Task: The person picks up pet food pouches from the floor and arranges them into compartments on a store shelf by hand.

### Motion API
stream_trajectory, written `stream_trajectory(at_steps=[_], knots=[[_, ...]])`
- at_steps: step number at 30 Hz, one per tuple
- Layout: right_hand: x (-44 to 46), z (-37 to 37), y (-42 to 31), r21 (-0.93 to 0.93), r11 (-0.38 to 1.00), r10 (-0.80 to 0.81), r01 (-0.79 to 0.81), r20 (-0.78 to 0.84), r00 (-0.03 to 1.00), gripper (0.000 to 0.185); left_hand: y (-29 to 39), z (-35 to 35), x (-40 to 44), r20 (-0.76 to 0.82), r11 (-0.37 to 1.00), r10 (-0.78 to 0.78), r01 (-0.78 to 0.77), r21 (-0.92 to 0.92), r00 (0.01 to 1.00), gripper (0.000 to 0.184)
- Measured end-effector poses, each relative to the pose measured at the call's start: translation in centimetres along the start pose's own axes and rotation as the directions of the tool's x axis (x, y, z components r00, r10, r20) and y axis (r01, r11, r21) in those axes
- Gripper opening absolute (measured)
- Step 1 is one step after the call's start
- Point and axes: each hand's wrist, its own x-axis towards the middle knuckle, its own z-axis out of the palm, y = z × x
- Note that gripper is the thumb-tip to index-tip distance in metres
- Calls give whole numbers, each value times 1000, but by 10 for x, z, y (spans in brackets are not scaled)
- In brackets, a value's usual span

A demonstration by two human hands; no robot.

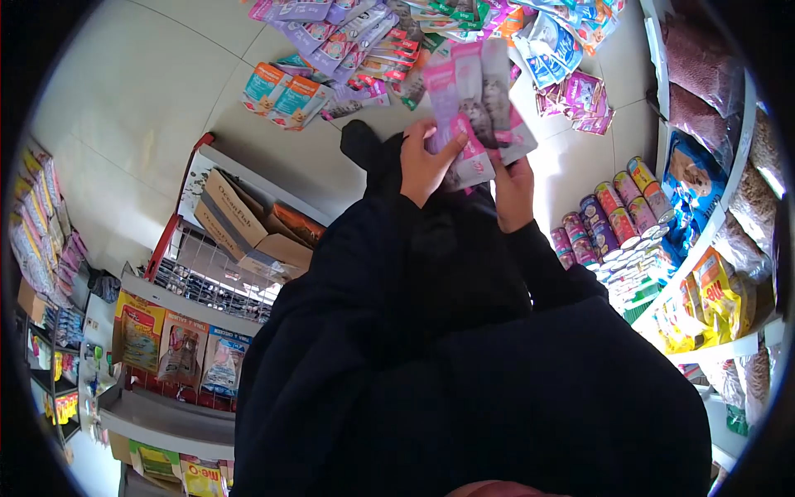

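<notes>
Pink and grey pouches (484, 95) with cat pictures are held up in front of me, above the floor. My left hand (426, 161) grips their lower left side, thumb across the front of one pouch. At their lower right edge, my right hand (515, 192) has its fingers closed on them. Behind the held pouches, heaps of purple, red and green pouches (356, 41) lie on the floor. Orange and teal pouches (286, 95) lie left of these, and blue and white ones (551, 50) lie to the right.
A shelf unit (257, 180) with an open cardboard box (240, 224) stands at left. Stacked cans (617, 207) are on the right, beside curved shelves (722, 236) of bags. Small purple packets (584, 99) lie on the tiled floor (166, 91).
</notes>
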Motion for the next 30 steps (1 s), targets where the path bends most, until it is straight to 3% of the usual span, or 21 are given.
stream_trajectory(at_steps=[2, 3, 5, 6, 7, 8, 10, 11, 14, 16, 18, 20, 22, 24, 27, 28, 30], knots=[[3, 11, -28, 31, 998, -64, 63, 44, 997, 25, 23, -3, 12, 34, 976, 118, -110, -186, 992, 50], [12, 14, -29, 20, 995, -100, 99, 75, 992, 25, 62, -15, 15, 93, 976, 29, -8, -220, 995, 42], [35, 25, -31, 53, 987, -155, 149, 128, 980, 23, 59, -22, 46, 1, 984, 175, -175, -29, 985, 30], [48, 37, -33, 99, 982, -174, 161, 149, 973, 22, 72, -25, 59, -35, 929, 265, -265, -259, 964, 32], [63, 48, -34, 16, 977, -211, 211, 161, 964, 20, 85, -37, 69, -78, 959, 276, -270, 87, 958, 33], [78, 60, -32, -66, 964, -242, 257, 175, 954, 19, 78, -44, 91, -98, 969, 247, -246, 17, 964, 32], [107, 88, -20, 160, 981, -142, 109, 212, 967, 16, 65, -58, 137, -240, 921, 389, -383, 73, 890, 34], [121, 98, -12, 152, 985, -115, 80, 240, 964, 17, 78, -66, 143, -260, 942, 314, -266, 204, 913, 30], [144, 115, 14, 105, 985, -160, 138, 241, 957, 21, 82, -82, 164, -259, 919, 372, -315, 235, 892, 29], [122, 114, 5, 96, 989, 71, -111, 349, 934, 27, 82, -81, 168, -262, 886, 448, -387, 255, 855, 29], [108, 97, 9, 26, 993, 99, -114, 321, 942, 30, 77, -76, 165, -278, 840, 533, -460, 288, 799, 28], [103, 71, 24, 112, 977, 157, -183, 206, 966, 32, 66, -70, 155, -297, 774, 629, -541, 330, 719, 27], [107, 38, 45, -19, 994, 112, -112, 12, 994, 35, 49, -68, 137, -308, 738, 671, -572, 358, 674, 27], [122, 5, 76, -331, 942, -28, -59, -253, 967, 38, 31, -67, 115, -296, 733, 673, -560, 385, 678, 28], [162, -41, 122, -454, 882, 37, -129, -205, 978, 55, -1, -63, 86, -293, 785, 599, -474, 398, 745, 28], [167, -44, 118, -471, 870, 63, -147, -189, 980, 60, -16, -62, 78, -285, 839, 512, -400, 370, 810, 28], [176, -33, 105, -48, 953, 258, -298, -383, 887, 61, -35, -61, 65, -272, 883, 418, -317, 346, 867, 28]])
